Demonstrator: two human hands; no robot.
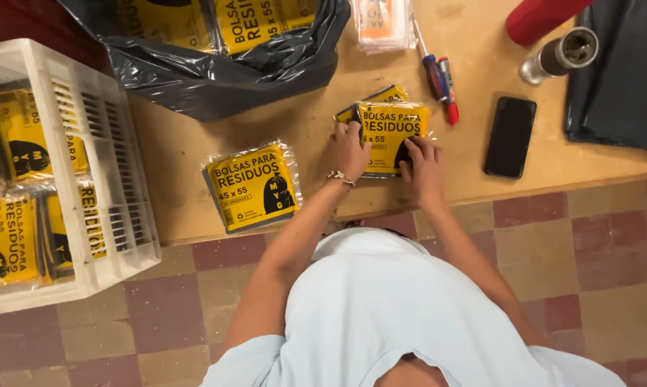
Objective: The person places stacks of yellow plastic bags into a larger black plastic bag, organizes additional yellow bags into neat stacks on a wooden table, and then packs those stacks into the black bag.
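Yellow packs (389, 136) lie stacked on the desk (194, 172), pressed flat under both hands, left hand (347, 150) and right hand (424, 165), fingers (417, 147) spread narrow along the near edge, squaring the pile. Just right of the fingers a phone (510, 136) crowds in; left, another pack (253, 188) leaves some room.

— What's under the hands?
— A packet (389, 129) on the table (194, 158), left hand (346, 150) on its left edge, right hand (422, 163) on its lower right corner.
— And around them?
— Another packet (253, 186) left of the left hand, a crate (87, 172) further left. A phone (510, 136) right of the right hand, two screwdrivers (440, 80) beyond it.
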